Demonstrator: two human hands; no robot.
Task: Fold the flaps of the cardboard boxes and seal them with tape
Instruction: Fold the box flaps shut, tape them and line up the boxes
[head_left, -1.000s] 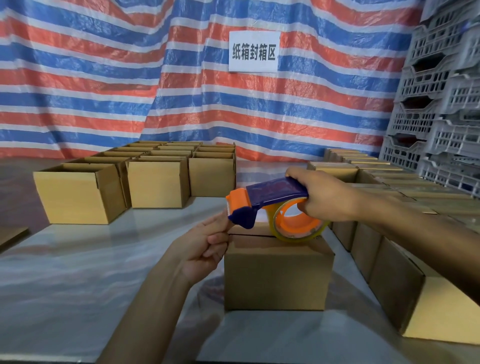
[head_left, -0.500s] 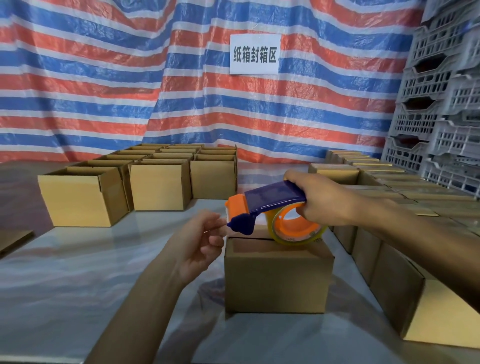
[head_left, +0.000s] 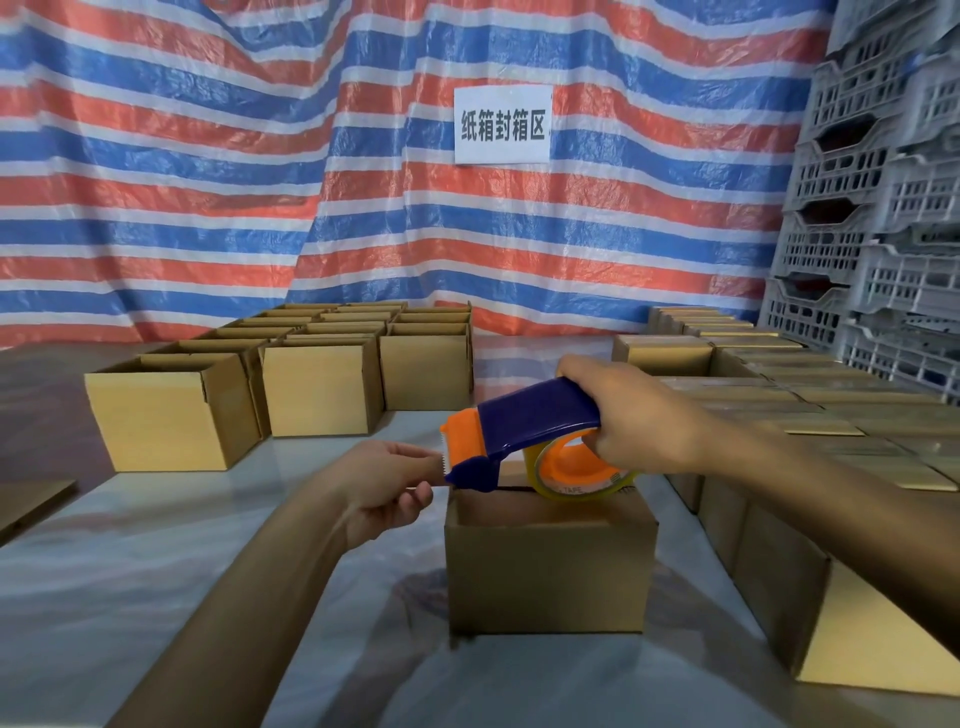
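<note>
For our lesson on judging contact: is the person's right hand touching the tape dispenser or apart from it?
Touching. The head view shows the right hand, fingers curled, gripping the blue handle of the tape dispenser.

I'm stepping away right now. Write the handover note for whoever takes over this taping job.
Right hand grips the tape dispenser, held over the near box.
Left hand pinches the tape at the dispenser's mouth.
Done: closed boxes in rows at right.
Left: tape this box, then fold and tape the open boxes at left.
</note>
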